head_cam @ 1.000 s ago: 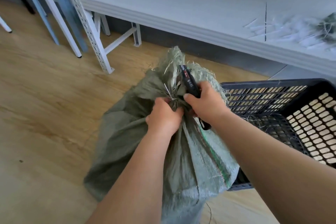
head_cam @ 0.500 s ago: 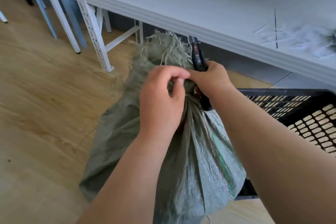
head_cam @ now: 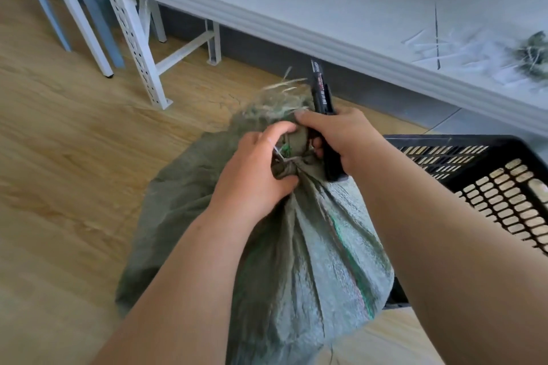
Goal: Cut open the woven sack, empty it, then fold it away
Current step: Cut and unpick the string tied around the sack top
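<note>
A full grey-green woven sack [head_cam: 311, 261] stands on the wooden floor, its neck bunched and tied with a pale tie [head_cam: 281, 157]. The frayed mouth [head_cam: 275, 104] sticks up behind the knot. My left hand [head_cam: 255, 178] grips the gathered neck just below the tie. My right hand [head_cam: 341, 139] is wrapped around a black utility knife [head_cam: 321, 98], which points up and away beside the neck. I cannot see the blade.
A black perforated plastic crate [head_cam: 474, 169] sits right of the sack, touching it. A white shelf board [head_cam: 326, 9] runs across the back, with loose cut strands and a scrap of green weave [head_cam: 530, 56] on it. White perforated rack legs [head_cam: 133, 38] stand at the upper left.
My left hand has dropped from above the knot to a grip on the neck below it. The knife hand has stayed beside the neck. The view has shifted slightly.
</note>
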Tool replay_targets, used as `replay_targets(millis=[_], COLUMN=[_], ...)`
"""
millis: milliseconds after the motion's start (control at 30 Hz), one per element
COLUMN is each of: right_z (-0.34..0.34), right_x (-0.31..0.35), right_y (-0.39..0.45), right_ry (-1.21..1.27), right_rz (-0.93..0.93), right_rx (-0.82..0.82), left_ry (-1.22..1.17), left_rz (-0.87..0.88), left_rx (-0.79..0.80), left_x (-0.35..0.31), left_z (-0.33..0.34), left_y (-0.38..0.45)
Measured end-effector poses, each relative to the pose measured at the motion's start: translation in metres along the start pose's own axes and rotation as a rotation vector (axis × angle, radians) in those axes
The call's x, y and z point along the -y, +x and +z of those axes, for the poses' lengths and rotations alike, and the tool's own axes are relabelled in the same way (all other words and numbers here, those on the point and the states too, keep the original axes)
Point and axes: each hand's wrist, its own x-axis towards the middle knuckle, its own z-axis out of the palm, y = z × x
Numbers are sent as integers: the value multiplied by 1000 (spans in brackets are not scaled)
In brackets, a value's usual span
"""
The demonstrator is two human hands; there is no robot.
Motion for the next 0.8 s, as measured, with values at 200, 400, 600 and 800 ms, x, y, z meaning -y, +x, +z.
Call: replay_targets(millis=[200, 400, 600, 800], right_z=[-17, -8, -13, -11], right_x=[-15, -38, -53, -54], right_y=[-26, -29, -30, -33], right_ry=[-288, -406, -353, -83], right_rz=[-276, -184, -178, -95], right_rx=[-135, 7, -64, -94], left_ry=[-83, -172, 155, 45], left_rz=[-265, -265, -124, 421], left_rx=[-100, -94, -169, -274], left_x=[8, -3, -16, -36], left_z=[3, 9, 3, 7], left_y=[5, 4, 4, -3])
